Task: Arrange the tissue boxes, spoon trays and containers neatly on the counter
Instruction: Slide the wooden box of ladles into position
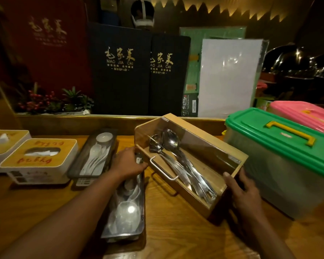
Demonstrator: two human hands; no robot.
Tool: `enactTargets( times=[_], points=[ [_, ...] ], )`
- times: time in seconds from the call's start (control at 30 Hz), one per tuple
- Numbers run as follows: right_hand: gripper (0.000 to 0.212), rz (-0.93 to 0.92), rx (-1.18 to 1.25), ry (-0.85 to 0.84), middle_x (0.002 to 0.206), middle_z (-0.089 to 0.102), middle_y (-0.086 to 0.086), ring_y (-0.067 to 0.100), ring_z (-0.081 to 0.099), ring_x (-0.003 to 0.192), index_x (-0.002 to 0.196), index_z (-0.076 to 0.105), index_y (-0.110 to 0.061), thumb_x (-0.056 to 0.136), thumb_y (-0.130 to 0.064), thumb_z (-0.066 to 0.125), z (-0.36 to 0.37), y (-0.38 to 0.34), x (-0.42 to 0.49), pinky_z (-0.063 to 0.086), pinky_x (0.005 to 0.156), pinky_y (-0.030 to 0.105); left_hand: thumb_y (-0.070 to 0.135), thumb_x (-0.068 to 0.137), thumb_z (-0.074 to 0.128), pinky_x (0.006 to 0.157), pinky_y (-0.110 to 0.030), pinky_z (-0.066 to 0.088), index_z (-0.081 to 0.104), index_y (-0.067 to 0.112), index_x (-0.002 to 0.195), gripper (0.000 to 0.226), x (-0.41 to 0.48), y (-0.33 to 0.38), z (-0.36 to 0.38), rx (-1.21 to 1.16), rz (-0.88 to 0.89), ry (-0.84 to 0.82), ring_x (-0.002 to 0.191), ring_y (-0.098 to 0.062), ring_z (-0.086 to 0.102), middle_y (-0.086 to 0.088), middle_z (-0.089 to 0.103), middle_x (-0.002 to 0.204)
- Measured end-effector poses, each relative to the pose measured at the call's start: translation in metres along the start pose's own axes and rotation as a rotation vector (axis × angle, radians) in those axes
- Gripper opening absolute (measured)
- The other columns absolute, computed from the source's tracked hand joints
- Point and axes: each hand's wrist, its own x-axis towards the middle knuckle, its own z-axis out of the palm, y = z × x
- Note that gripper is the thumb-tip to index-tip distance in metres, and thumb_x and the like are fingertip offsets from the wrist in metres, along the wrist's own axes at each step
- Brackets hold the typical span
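Note:
A wooden spoon box [204,198] with a clear lid and metal ladles inside sits skewed on the wooden counter [176,230]. My left hand [128,163] grips its near-left corner by the metal handle. My right hand [240,187] holds its right end. Under my left forearm lies a clear tray of white spoons [125,217]. A second tray of white spoons [95,152] stands further left. Two tissue boxes [39,161] [6,141] sit at the far left. A green-lidded container [281,152] and a pink one [305,114] stand at the right.
Black menu folders [120,68], a red one [45,43] and a white laminated sheet [228,77] lean upright behind the counter's raised back ledge. A small plant with red berries [51,101] sits at the back left. Metal dome lids [297,60] show at the far right.

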Motion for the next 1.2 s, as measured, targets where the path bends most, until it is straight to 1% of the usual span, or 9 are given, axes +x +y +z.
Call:
enactTargets(
  times=[0.13,0.27,0.4,0.5,0.67,0.8,0.93,1.03,1.2],
  points=[
    [0.084,-0.058,-0.016,0.033,0.139,0.041,-0.009,0.031,0.05,0.125,0.15,0.043,-0.042,0.073,-0.058,0.074,0.003,0.001,0.001,0.049,0.101,0.062,0.044,0.07,0.081,0.092,-0.038,0.053,0.064,0.016,0.125,0.064,-0.013,0.002,0.002,0.034,-0.028,-0.008,0.112,-0.025,0.062,-0.007,0.065,0.124],
    [0.087,-0.082,-0.013,0.046,0.143,0.037,-0.007,0.031,0.047,0.125,0.151,0.039,-0.047,0.073,-0.063,0.073,0.004,0.01,0.007,0.051,0.09,0.053,0.046,0.068,0.08,0.091,-0.034,0.052,0.06,0.014,0.134,0.076,-0.031,-0.001,0.0,0.05,-0.053,-0.013,0.117,-0.023,0.06,-0.006,0.062,0.132],
    [0.099,-0.122,-0.08,0.081,0.147,0.034,-0.006,0.032,0.048,0.127,0.151,0.037,-0.051,0.063,-0.082,0.072,0.006,0.02,0.014,0.049,0.101,0.059,0.048,0.068,0.08,0.097,-0.04,0.052,0.056,0.017,0.138,0.08,-0.055,-0.001,-0.006,0.06,-0.077,-0.025,0.122,-0.022,0.056,-0.002,0.057,0.136],
    [0.096,-0.123,-0.07,0.083,0.151,0.032,-0.005,0.036,0.048,0.13,0.146,0.039,-0.058,0.06,-0.084,0.072,0.004,0.025,0.018,0.049,0.102,0.06,0.048,0.067,0.08,0.097,-0.04,0.052,0.056,0.019,0.136,0.079,-0.071,-0.003,-0.01,0.083,-0.081,-0.022,0.122,-0.021,0.056,0.0,0.057,0.135],
    [0.114,-0.112,-0.059,0.028,0.158,0.029,-0.002,0.037,0.048,0.132,0.153,0.031,-0.051,0.054,-0.087,0.074,0.001,0.025,0.018,0.05,0.101,0.061,0.045,0.066,0.083,0.092,-0.034,0.054,0.057,0.02,0.133,0.076,-0.092,-0.009,-0.017,0.113,-0.105,-0.026,0.116,-0.017,0.057,0.001,0.059,0.13],
    [0.112,-0.094,-0.066,0.0,0.163,0.025,0.001,0.04,0.048,0.132,0.155,0.022,-0.052,0.06,-0.079,0.076,-0.001,0.022,0.02,0.05,0.1,0.063,0.042,0.064,0.084,0.093,-0.037,0.056,0.055,0.022,0.134,0.079,-0.103,-0.015,-0.024,0.069,-0.145,-0.066,0.116,-0.017,0.058,0.0,0.059,0.129],
    [0.121,-0.068,-0.087,-0.041,0.163,0.025,0.001,0.041,0.051,0.131,0.155,0.021,-0.054,0.052,-0.085,0.076,-0.004,0.019,0.021,0.051,0.097,0.068,0.034,0.066,0.086,0.093,-0.036,0.056,0.053,0.024,0.136,0.078,-0.105,-0.015,-0.028,0.047,-0.182,-0.106,0.117,-0.017,0.057,0.001,0.057,0.132],
    [0.119,-0.068,-0.128,-0.058,0.164,0.022,0.006,0.045,0.048,0.132,0.158,0.013,-0.05,0.06,-0.08,0.075,-0.003,0.016,0.021,0.05,0.099,0.066,0.035,0.073,0.084,0.097,-0.04,0.054,0.046,0.024,0.145,0.082,-0.097,-0.008,-0.027,0.033,-0.187,-0.135,0.122,-0.019,0.056,-0.002,0.054,0.141],
    [0.132,-0.051,-0.173,-0.061,0.164,0.019,0.005,0.047,0.042,0.137,0.155,0.008,-0.056,0.045,-0.093,0.07,0.005,0.012,0.02,0.049,0.101,0.068,0.044,0.085,0.073,0.104,-0.041,0.044,0.038,0.019,0.152,0.079,-0.063,0.008,-0.012,-0.044,-0.163,0.058,0.135,-0.028,0.048,-0.009,0.047,0.152]
  ],
)
